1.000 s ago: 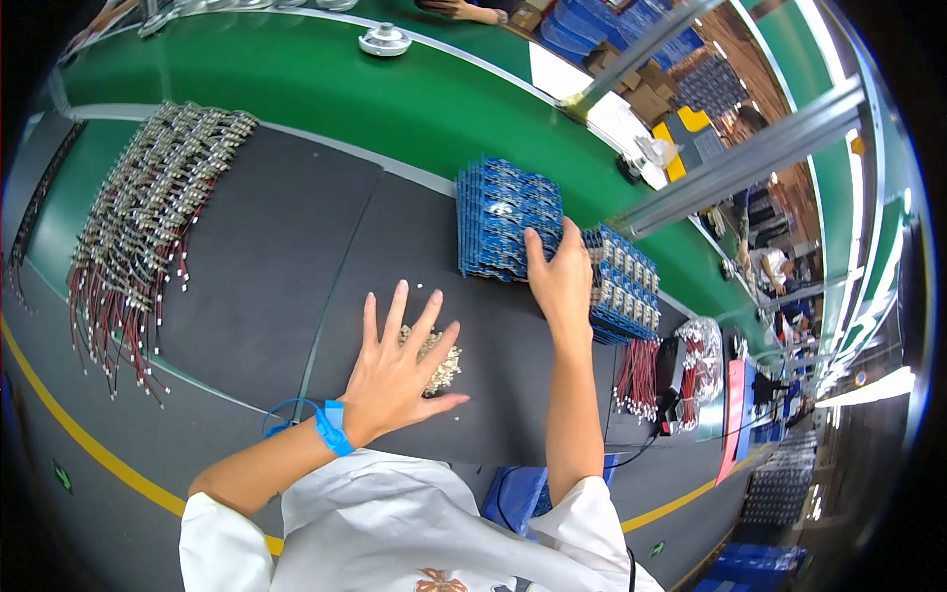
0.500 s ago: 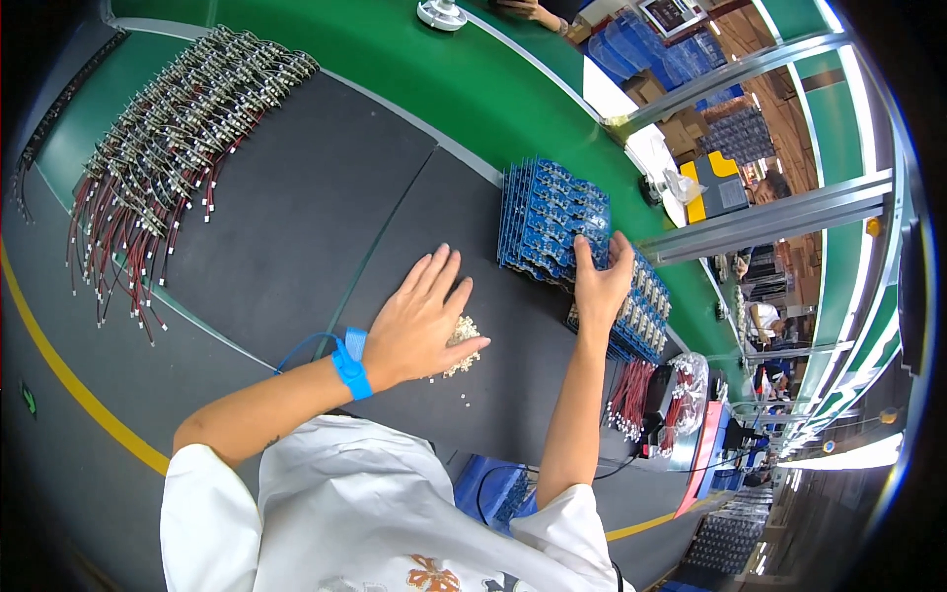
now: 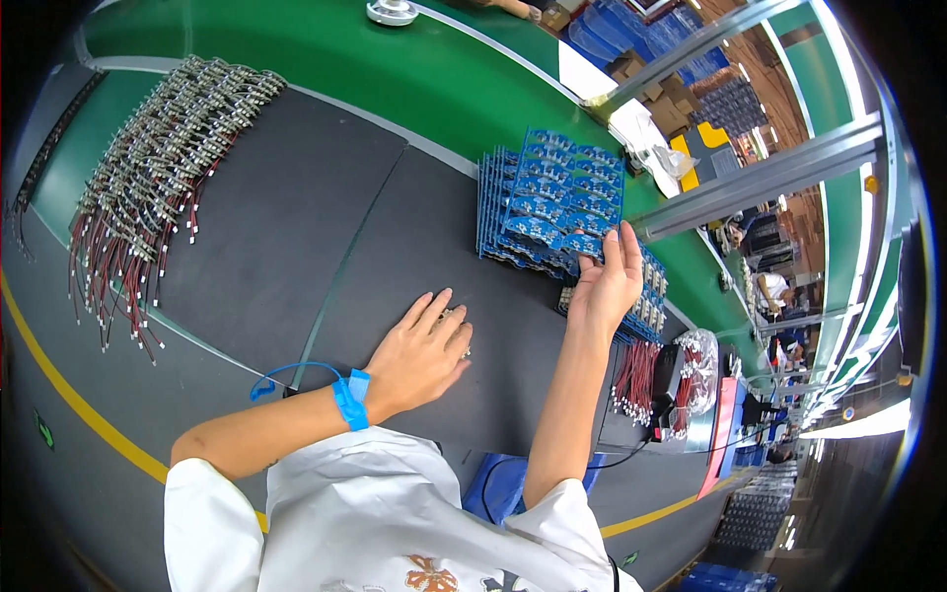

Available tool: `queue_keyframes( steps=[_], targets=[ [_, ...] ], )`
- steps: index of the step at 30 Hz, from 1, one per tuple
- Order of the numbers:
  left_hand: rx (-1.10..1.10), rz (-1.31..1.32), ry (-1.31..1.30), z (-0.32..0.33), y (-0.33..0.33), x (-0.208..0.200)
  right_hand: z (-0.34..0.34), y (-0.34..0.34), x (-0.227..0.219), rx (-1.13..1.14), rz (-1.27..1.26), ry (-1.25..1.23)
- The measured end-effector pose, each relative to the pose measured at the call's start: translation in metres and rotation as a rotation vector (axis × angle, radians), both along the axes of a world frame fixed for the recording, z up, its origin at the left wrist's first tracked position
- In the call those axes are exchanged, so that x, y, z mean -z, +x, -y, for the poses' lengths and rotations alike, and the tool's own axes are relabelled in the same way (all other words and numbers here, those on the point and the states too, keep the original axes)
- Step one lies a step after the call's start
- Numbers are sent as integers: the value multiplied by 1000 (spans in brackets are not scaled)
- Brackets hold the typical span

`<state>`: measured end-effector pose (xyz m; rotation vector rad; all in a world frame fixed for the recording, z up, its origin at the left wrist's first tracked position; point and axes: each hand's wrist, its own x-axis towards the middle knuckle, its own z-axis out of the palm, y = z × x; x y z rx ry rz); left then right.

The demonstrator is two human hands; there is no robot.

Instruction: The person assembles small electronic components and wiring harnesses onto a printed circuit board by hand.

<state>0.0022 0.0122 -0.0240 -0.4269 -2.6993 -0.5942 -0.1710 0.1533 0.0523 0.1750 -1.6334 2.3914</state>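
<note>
Right hand pinches the near lower edge of the top blue circuit-board panel, stack at the mat's far edge beside the green belt. Left hand flat, released, over small loose parts on the dark mat; wire bundles well apart, left.

Worktop is showing a matt dark rubber-like mat. Blue circuit board panels are looking glossy and rigid. Wire harnesses are presenting red plastic insulation. Wrist strap is appearing blue, woven cloth.
</note>
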Motion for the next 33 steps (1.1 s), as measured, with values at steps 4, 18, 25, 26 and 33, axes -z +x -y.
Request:
queue_keyframes(
  steps=[4,18,25,26,33],
  targets=[
    [-35,-96,195,4,2,-25,-8,35,-21,15,12,-144],
    [-236,523,2025,11,79,-79,6,174,21,-532,-923,858],
    [-299,404,1653,9,99,-53,-3,184,39,-307,-175,647],
    [-269,400,1549,10,98,-54,-1,184,38,-342,-36,630],
    [-79,203,1280,10,98,-49,12,186,40,-508,139,509]
  ],
)
